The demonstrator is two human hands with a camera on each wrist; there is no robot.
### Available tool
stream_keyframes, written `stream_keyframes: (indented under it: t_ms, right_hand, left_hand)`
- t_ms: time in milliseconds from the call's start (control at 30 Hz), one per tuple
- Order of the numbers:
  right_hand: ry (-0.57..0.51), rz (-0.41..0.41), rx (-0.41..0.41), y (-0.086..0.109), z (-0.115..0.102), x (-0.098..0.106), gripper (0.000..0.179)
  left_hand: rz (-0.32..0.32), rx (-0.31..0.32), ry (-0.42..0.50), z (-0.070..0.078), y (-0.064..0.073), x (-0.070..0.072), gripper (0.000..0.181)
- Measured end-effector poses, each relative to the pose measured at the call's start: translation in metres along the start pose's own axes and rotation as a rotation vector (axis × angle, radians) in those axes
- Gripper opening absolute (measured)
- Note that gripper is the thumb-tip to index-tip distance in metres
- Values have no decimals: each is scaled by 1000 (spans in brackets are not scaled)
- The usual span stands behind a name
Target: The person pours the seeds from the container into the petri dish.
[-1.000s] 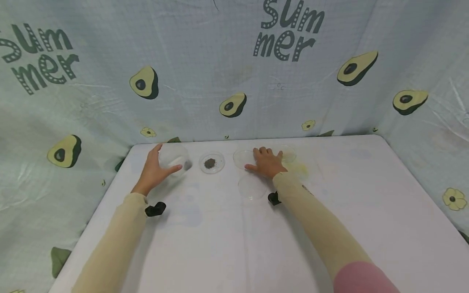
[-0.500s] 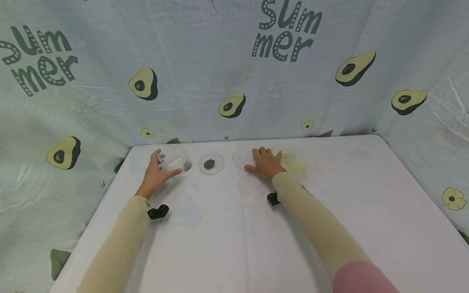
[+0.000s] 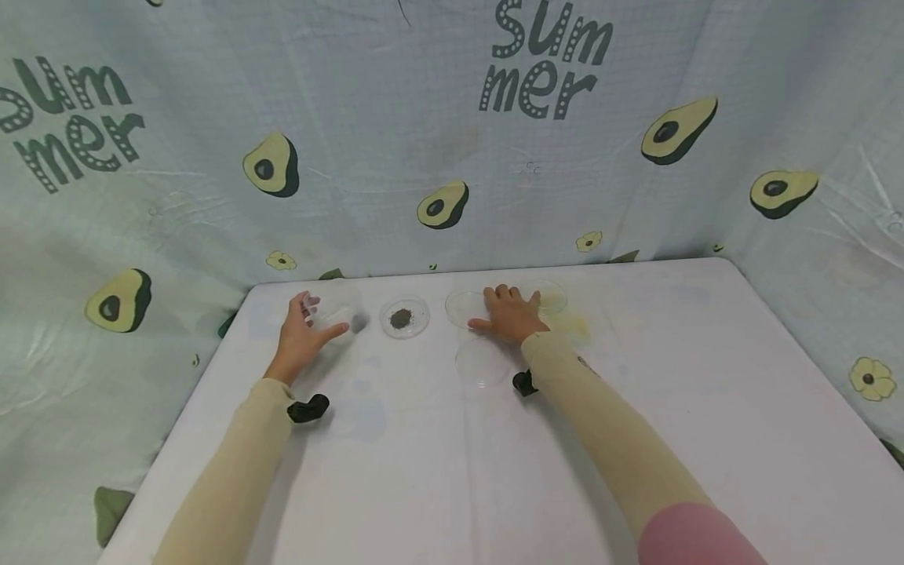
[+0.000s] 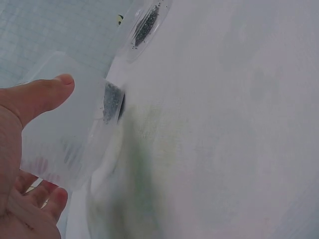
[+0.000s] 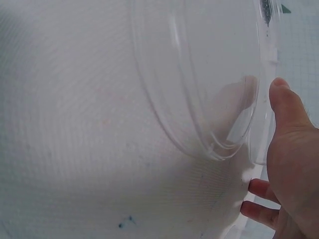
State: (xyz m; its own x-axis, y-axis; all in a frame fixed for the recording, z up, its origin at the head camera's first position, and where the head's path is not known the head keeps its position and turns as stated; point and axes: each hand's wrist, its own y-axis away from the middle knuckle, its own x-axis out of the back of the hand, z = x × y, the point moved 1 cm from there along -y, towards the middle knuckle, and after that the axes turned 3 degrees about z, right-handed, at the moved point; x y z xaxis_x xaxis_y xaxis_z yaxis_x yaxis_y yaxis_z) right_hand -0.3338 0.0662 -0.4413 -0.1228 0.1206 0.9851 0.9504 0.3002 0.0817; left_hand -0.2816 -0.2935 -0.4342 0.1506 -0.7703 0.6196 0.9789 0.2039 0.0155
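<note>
My left hand (image 3: 297, 341) grips a translucent plastic container (image 4: 65, 119), thumb on one side and fingers on the other. The container is tilted, and dark grains (image 4: 111, 102) are gathered at its lower end, close to the tabletop. To its right stands a petri dish (image 3: 421, 316) with a small heap of dark grains. My right hand (image 3: 510, 314) lies spread among clear petri dishes, its thumb by the rim of one dish (image 3: 457, 310). Another dish (image 3: 482, 365) sits nearer me. A dish with a yellowish tint (image 3: 555, 296) is partly hidden behind the fingers.
A white-covered table (image 3: 395, 471) carries everything. Yellowish stains (image 3: 575, 326) mark its cover right of my right hand. A printed cloth (image 3: 353, 173) hangs right behind the table's far edge and along both sides.
My left hand has shifted slightly toward me, and its fingertips now show through the container. The container stays nearly in place. My right hand and the dishes have not visibly moved.
</note>
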Motion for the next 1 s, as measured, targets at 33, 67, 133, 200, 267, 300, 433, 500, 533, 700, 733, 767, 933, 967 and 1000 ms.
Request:
stream_keyframes:
  t_ms: [33,67,133,200,267,300,433,500,533,700,733,767,933,967,1000]
  right_hand:
    - [-1,0,1,0,0,0,81]
    - [-1,1,1,0,1,0,81]
    - [-1,1,1,0,1,0,81]
    - [-2,3,1,0,1,0,80]
    - [-1,4,1,-1,1,0,80]
    - [0,4,2,-1,1,0,80]
    - [4,5,1,-1,0,0,80]
    - [5,6,1,-1,0,0,80]
    - [6,6,1,0,0,0,80]
    - [2,4,0,0,0,1,79]
    - [2,3,0,0,0,1,79]
    - [2,2,0,0,0,1,79]
    - [14,3,1,0,0,1,79]
    - [17,5,2,-1,0,0,79]
    - [17,5,2,-1,0,0,79]
  left_hand:
    - [1,-8,3,1,0,0,106]
    - [3,-17,7,1,1,0,105]
    - [9,-29,15,2,0,-1,103]
    - [13,-41,20,3,1,-1,103]
    - [19,-52,19,4,0,-1,103]
    - [22,-56,18,5,0,-1,102]
    - [24,-68,5,9,-2,0,101]
    - [25,-72,-4,13,-3,0,100]
    - [25,-75,-10,14,-3,0,100]
    - [22,-108,-17,22,-4,1,102]
    - [20,-115,-14,24,-5,1,102]
    - [18,-122,-12,26,-5,2,102]
    - [13,-130,-14,33,-7,1,104]
    - [14,-128,-16,35,-8,0,104]
    - [13,-126,-17,36,-8,-1,104]
